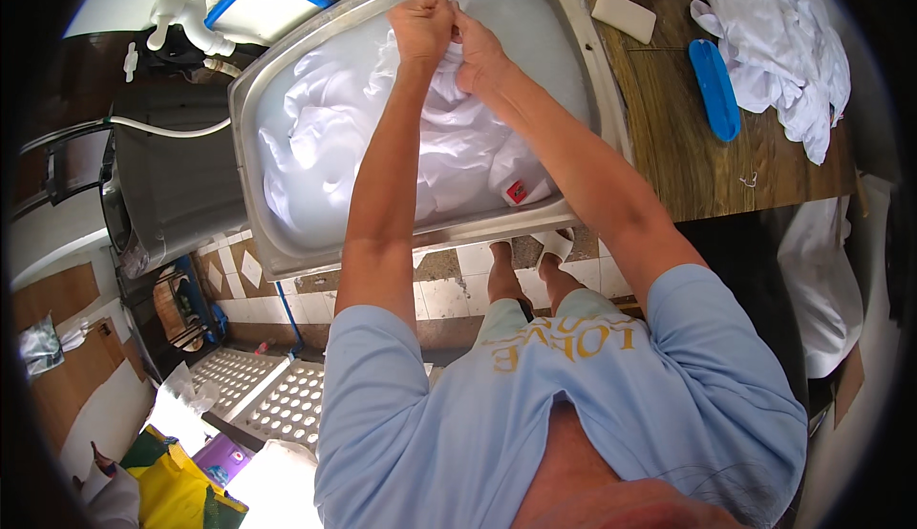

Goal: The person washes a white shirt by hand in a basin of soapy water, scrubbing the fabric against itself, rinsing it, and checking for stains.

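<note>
Both hands, left hand and right hand, clamp bunched wet white garment in the steel basin; it looks limp, heavy and slippery, best gripped by gathered folds.

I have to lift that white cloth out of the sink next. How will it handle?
Probably floppy: the cloth lies crumpled in folds and bunches between both hands. Likely heavy and dripping, since it sits in soapy water in the sink. Possibly slippery from the suds.
</note>
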Motion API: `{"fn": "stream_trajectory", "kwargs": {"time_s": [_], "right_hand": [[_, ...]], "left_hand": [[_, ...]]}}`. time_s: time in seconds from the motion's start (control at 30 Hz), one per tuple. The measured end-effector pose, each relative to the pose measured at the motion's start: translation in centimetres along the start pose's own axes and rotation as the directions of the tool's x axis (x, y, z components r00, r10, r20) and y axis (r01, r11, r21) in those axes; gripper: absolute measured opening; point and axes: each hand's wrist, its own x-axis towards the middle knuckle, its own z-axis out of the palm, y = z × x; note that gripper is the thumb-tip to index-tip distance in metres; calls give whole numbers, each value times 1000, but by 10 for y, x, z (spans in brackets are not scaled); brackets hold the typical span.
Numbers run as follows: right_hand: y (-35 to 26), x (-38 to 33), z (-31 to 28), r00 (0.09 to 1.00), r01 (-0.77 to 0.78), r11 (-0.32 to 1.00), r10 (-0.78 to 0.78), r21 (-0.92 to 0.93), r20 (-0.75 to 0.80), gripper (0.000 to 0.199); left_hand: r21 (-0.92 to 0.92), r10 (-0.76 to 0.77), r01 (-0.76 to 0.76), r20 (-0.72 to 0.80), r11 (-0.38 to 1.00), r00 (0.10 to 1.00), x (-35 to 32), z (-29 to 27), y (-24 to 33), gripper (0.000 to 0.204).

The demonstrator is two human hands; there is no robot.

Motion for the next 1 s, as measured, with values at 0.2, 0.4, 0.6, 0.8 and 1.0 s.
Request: {"fn": "stream_trajectory", "kwargs": {"time_s": [0.2,0.4,0.6,0.8,1.0], "right_hand": [[-13,35,-52,613,-216,859,-250,463,750,31],[-12,1,-18,986,51,995,-64,84,153,32],[-12,5,-29,961,57,986,-97,156,258,33],[-32,3,-24,995,63,981,-76,181,64,42],[-26,9,-23,996,72,986,-80,152,46,42]], "left_hand": [[58,479,-483,74,874,875,-29,56,18,34],[-3,143,-143,24,990,989,-15,22,12,26],[25,152,-150,-135,988,979,-18,12,-3,33],[-407,-415,358,-57,840,908,-17,-60,-41,43],[-667,-354,312,77,676,932,-24,-36,19,52]]}}
